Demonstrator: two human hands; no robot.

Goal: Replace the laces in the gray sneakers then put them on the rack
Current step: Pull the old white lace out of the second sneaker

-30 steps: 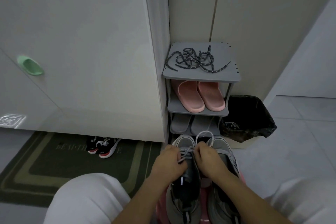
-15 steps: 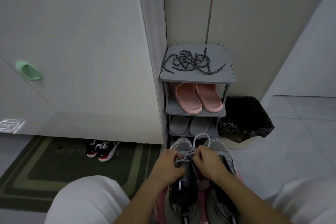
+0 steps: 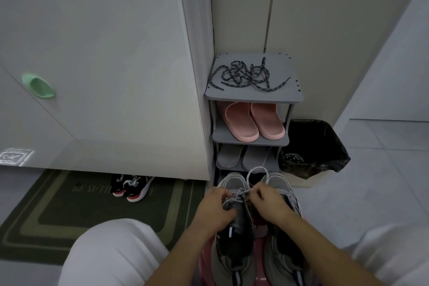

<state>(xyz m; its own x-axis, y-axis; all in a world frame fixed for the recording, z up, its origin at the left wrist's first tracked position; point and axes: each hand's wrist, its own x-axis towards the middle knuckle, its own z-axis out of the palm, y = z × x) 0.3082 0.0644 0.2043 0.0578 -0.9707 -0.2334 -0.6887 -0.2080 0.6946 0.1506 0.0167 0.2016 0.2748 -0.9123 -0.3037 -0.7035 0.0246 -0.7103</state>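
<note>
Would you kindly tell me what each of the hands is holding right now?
Left hand: closed, pinching the light lace over the gray sneaker.
Right hand: closed, pinching the same light lace.

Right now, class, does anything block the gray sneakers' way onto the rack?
Every visible shelf of the grey plastic rack is taken: dark speckled laces on top, pink slippers below, grey slippers under those. Its lowest level is too dark to judge. The gray mesh sneakers sit before it.

Home entryway: shoe rack [image 3: 253,97], slippers [image 3: 254,123], doormat [image 3: 69,204].
</note>
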